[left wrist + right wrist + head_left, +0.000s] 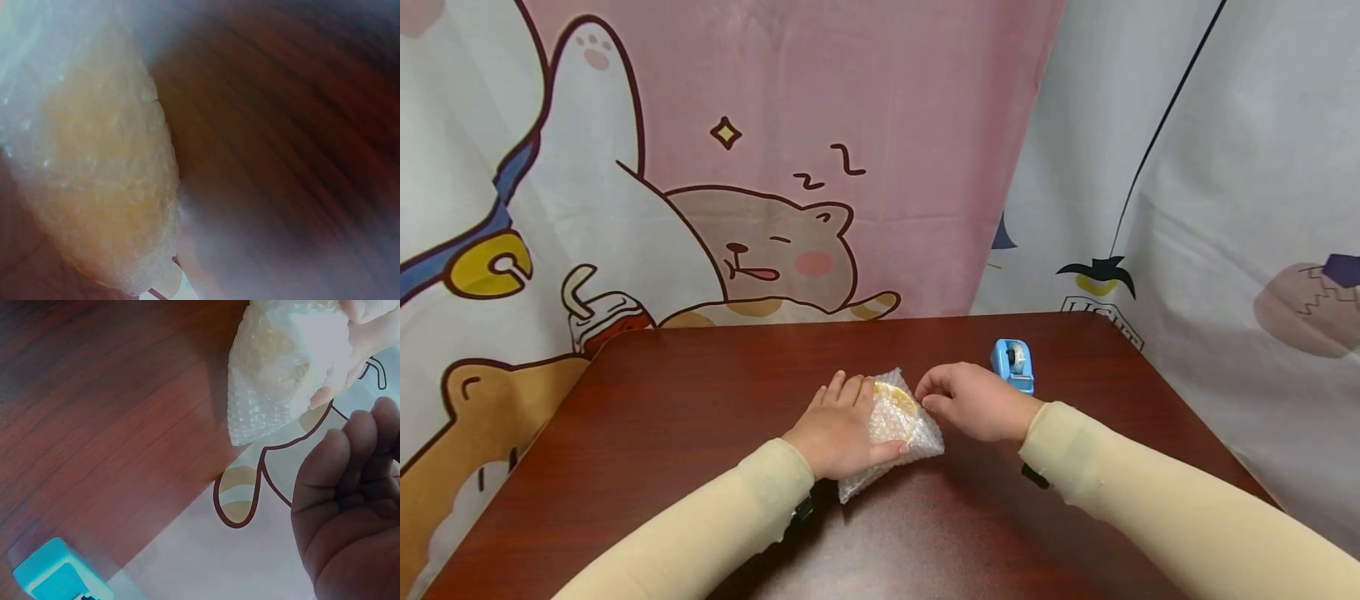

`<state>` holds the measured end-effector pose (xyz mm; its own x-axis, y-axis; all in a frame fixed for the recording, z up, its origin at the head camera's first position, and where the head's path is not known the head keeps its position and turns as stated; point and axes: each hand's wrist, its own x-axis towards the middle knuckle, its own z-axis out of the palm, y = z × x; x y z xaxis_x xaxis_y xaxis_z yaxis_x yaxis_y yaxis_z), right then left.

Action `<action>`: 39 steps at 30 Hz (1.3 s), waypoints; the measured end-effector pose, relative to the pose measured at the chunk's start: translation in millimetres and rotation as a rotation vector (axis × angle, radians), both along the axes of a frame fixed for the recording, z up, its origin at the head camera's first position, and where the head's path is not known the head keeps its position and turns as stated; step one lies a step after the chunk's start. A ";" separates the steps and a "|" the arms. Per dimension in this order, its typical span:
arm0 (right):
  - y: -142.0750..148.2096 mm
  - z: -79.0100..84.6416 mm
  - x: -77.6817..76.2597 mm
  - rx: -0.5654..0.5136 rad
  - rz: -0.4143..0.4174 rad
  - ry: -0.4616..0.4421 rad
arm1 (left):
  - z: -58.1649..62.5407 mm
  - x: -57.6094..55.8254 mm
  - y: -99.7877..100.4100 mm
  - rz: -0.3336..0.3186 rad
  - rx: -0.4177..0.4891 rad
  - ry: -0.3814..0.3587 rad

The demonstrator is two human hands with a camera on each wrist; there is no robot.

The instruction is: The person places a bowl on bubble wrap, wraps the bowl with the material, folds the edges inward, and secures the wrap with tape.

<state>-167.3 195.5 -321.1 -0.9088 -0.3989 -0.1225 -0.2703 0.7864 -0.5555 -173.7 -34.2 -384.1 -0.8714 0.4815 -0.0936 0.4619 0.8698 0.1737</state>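
Observation:
A bubble-wrapped package (916, 433) lies on the table, a yellow and white thing showing blurrily through the plastic. My left hand (838, 429) rests on its left part, fingers stretched out and thumb across the near side. Just off the package's right edge is my right hand (977, 402), fingers loosely bent, with nothing visible between them. In the right wrist view, the curled fingers of the right hand (350, 506) are apart from the wrap (262, 394). The left wrist view shows the wrap (106, 162) up close, with yellow under the bubbles.
A blue tape dispenser (1012, 364) with a roll in it stands beyond the right hand. The dark reddish-brown table (700, 400) ends at a cartoon-printed curtain (925, 167) behind it. More printed cloth (1225, 292) hangs along the right side.

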 end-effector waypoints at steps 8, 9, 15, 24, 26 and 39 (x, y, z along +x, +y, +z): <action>-6.9 -0.2 0.6 -0.007 0.060 -0.031 | -0.5 -0.9 0.4 0.005 -0.003 -0.005; -7.5 -1.0 0.5 -0.006 0.072 -0.035 | -0.8 -1.1 0.5 0.006 -0.004 -0.006; -10.7 -5.3 1.1 -0.035 0.102 -0.082 | -1.5 -1.6 0.4 0.012 -0.009 -0.006; -13.4 -6.0 -1.7 -0.027 0.144 -0.104 | -1.6 -1.4 0.4 0.011 -0.012 -0.010; -14.2 -6.6 -2.9 -0.014 0.139 -0.120 | -1.8 -1.4 0.4 0.012 -0.009 -0.011; -20.9 -11.5 -7.4 0.080 0.115 -0.103 | -2.3 -1.0 0.2 0.014 -0.014 -0.015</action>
<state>-174.7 174.6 -332.6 -0.8387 -0.4850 -0.2478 -0.3063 0.7962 -0.5217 -174.8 -34.0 -386.5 -0.8764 0.4680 -0.1134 0.4472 0.8784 0.1687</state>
